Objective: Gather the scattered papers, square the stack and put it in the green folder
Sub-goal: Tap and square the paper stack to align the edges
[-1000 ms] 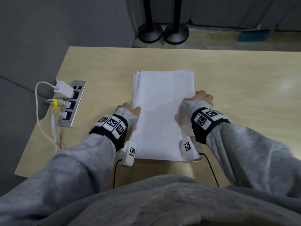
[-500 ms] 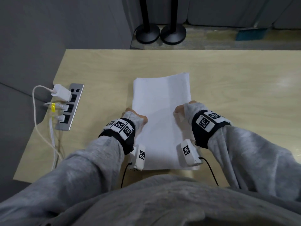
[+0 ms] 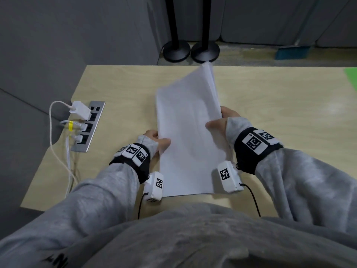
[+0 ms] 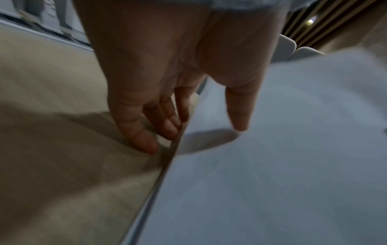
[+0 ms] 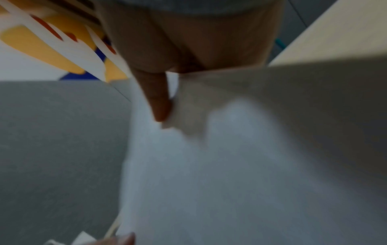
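Note:
A stack of white papers (image 3: 188, 132) is lifted off the wooden table (image 3: 280, 97), tilted with its right side higher. My left hand (image 3: 157, 142) grips the stack's left edge, thumb on top and fingers underneath (image 4: 165, 122). My right hand (image 3: 222, 118) grips the right edge the same way, thumb (image 5: 159, 102) on the top sheet (image 5: 209, 182). The left wrist view shows the top sheet (image 4: 282, 157) and the edge of the stack. A corner of the green folder (image 3: 351, 75) shows at the table's far right edge.
A metal power strip (image 3: 88, 128) with white plugs and cables sits by the table's left edge. Two black stand bases (image 3: 191, 50) stand on the floor behind the table. A teal broom head (image 3: 292, 52) lies on the floor at the back right.
The stack lay flat on the table between my hands a second ago. Both hands now grip its sides and have raised it, the right side higher.

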{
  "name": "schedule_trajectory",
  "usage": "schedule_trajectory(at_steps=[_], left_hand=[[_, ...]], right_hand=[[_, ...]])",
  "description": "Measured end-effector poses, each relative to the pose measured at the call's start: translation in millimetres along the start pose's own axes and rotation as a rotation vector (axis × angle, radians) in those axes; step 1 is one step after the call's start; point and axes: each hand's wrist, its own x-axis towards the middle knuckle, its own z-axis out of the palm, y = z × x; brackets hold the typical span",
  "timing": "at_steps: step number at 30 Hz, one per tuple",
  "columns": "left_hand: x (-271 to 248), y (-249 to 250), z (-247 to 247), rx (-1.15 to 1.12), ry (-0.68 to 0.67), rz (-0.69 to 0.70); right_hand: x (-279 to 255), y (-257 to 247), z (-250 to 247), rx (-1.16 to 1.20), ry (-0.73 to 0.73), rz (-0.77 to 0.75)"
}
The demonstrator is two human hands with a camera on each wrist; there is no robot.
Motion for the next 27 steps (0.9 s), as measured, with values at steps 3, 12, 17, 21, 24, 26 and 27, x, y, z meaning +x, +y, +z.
schedule_trajectory(at_steps=[3,12,17,21,24,26,27], left_hand=[[-3,-8,-14,-0.289,-0.022,0.123],[-39,45,-74,-0.275,0.219,0.542],[-75,80,-111,0.326,0.456,0.789],[-80,95,-110,0.714,0.464,0.821],[-79,93,-103,0.760,0.460,0.780],[-78,86,-104,0.739,0.512,0.733],[-76,79,-106,0.701,0.586,0.703]], right_hand=[[0,-3,-8,0.285,-0.022,-0.180],[-2,-17,-26,0.290,0.270,-0.329],[-13,-24,-43,0.040,0.680,-0.455],[-36,-34,-38,0.086,0.405,-0.653],[-36,-34,-32,0.169,0.316,-0.629],[-32,-29,-32,0.214,0.309,-0.600],[-29,-25,-33,0.220,0.312,-0.593]])
